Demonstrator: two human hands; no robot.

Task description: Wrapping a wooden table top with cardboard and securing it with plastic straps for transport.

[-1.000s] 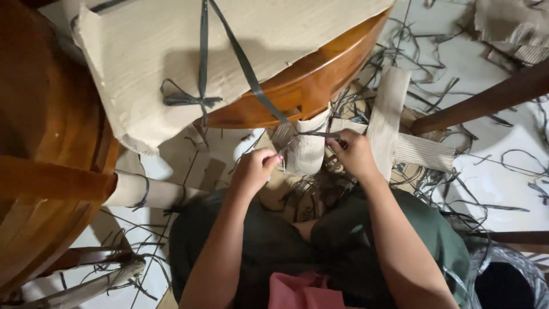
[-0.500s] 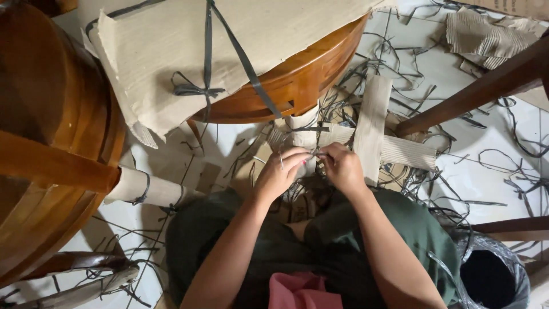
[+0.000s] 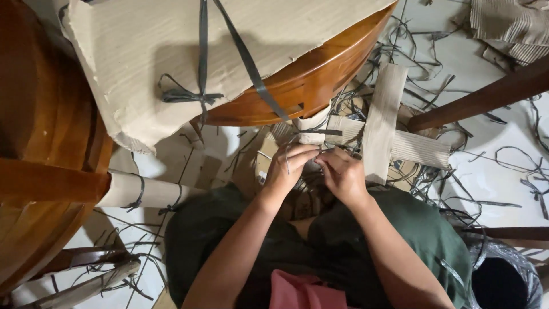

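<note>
Below the wrapped table (image 3: 320,74), both hands (image 3: 286,171) (image 3: 342,174) pinch a strap (image 3: 314,132) amid cardboard scraps (image 3: 383,120).

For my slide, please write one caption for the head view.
Both hands pinch a grey strap at a cardboard-wrapped table leg.

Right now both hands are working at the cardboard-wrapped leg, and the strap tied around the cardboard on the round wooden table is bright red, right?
Not quite. The head view shows the strap is dark grey, not red; the rest holds.
</note>
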